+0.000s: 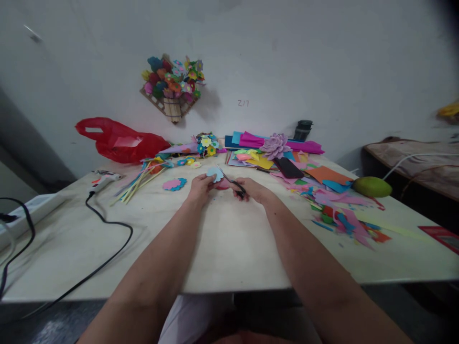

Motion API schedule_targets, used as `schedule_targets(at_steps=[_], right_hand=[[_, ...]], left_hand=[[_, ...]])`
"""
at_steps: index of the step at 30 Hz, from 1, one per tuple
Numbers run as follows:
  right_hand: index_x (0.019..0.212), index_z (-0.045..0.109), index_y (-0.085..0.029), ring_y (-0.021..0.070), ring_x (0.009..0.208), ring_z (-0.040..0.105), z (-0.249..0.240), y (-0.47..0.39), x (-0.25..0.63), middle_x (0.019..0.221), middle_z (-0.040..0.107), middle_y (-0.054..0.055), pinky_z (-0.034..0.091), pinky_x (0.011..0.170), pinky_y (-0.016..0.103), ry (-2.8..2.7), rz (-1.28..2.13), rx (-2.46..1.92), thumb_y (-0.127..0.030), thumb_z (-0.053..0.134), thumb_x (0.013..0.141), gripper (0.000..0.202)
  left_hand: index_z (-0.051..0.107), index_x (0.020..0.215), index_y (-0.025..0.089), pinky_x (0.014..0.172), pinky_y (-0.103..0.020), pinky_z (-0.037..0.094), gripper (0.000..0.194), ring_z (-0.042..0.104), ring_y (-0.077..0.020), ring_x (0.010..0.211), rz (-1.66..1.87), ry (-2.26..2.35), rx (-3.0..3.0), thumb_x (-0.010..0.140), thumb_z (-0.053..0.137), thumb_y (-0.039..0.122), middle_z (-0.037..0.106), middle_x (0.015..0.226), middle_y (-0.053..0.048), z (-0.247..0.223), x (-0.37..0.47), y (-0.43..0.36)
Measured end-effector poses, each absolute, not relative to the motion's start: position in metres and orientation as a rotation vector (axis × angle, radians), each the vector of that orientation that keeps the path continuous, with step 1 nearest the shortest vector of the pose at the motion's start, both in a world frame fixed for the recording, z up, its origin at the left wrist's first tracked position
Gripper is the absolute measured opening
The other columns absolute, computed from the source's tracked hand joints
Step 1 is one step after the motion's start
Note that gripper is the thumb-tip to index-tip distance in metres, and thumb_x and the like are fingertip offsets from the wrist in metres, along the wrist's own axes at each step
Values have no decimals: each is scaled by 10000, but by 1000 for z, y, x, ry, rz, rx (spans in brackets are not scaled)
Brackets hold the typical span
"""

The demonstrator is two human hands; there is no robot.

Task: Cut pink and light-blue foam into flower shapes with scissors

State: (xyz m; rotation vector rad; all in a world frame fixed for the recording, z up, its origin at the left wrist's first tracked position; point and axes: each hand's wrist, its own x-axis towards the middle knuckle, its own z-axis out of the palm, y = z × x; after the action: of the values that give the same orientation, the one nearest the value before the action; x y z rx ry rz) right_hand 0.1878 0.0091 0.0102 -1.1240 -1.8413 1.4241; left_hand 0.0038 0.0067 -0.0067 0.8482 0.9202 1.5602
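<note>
black-handled scissors (233,182) in right hand (253,188), long axis diagonal, tips forward-left

Left of the fingers (204,180), a glue gun (104,180), flower cutouts (172,185) and a red bag (125,150) are laid on a pale table (236,243); to the fingers' right, paper scraps (355,224) and a green fruit (373,187) are spread.

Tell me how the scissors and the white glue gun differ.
The scissors are dark-handled; the glue gun is mostly white. The scissors are in the right hand; the glue gun lies on the table. The scissors are cordless; the glue gun has a black cord. Both are hand tools.
</note>
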Motion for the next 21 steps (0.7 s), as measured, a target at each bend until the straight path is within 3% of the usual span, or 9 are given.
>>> schedule_targets(at_steps=[21], right_hand=[[824, 593, -159, 60, 404, 491, 9, 9, 184, 591, 570, -30, 298, 316, 155, -1852, 1415, -1095, -332, 567, 894, 188]], left_hand=[[662, 730, 84, 643, -235, 550, 101, 683, -155, 685, 1559, 899, 845, 659, 731, 104, 681, 730, -70, -6, 5, 7]])
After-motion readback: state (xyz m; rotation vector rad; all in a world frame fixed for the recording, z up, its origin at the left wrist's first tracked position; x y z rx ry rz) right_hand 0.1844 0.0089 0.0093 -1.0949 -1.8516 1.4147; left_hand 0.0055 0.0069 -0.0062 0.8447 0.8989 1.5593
